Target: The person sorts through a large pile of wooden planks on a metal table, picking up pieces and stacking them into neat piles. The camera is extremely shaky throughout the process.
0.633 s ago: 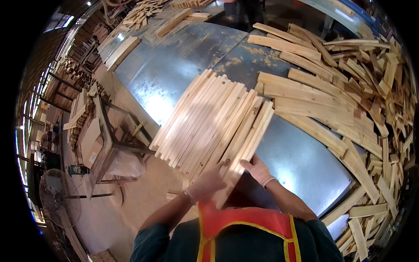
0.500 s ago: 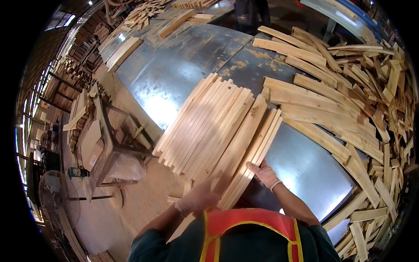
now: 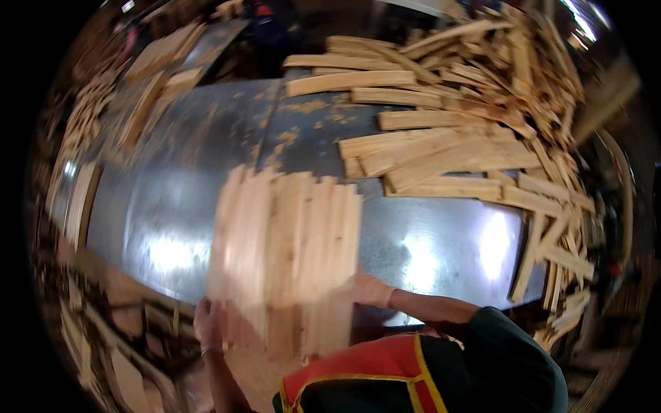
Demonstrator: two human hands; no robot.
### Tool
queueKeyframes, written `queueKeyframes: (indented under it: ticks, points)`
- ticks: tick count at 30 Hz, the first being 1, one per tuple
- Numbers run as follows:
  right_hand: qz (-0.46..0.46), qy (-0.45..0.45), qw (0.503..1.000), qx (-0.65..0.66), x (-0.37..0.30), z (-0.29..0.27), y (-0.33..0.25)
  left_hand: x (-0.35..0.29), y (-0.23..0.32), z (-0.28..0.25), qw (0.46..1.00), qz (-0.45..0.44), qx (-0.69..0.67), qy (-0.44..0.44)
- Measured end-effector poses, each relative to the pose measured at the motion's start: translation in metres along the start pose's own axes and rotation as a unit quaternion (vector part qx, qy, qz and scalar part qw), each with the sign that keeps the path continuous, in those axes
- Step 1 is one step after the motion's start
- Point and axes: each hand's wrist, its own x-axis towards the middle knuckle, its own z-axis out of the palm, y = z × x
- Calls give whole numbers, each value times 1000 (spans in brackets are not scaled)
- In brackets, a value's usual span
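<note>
My row of narrow wooden slats (image 3: 281, 255) lies at lower centre of the frame, over the metal counter (image 3: 175, 199), lengths running upward, between my left grip (image 3: 208, 323) and right grip (image 3: 374, 289), neither clearly nearer; blur hides whether either is closed, so I cannot tell

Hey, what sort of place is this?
Probably a woodworking shop or sawmill: there's a row of wooden strips, a big pile of loose boards, and a metal-looking tabletop with sawdust-like patches.
</note>
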Motion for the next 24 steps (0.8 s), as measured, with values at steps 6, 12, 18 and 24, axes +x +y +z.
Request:
queueKeyframes:
  ticks: [6, 12, 18, 24]
  points:
    - [55, -51, 991, 110, 62, 56, -115, 135, -94, -65, 989, 56, -137, -8]
    - [-243, -43, 964, 102, 145, 41, -31, 161, -26, -95, 950, 20, 288, 120]
    - [-86, 298, 831, 462, 6, -165, 42, 110, 139, 77, 798, 507, 275, 174]
    - [-67, 477, 628, 612, 16, -291, 120, 81, 394, 301, 825, 543, 154, -19]
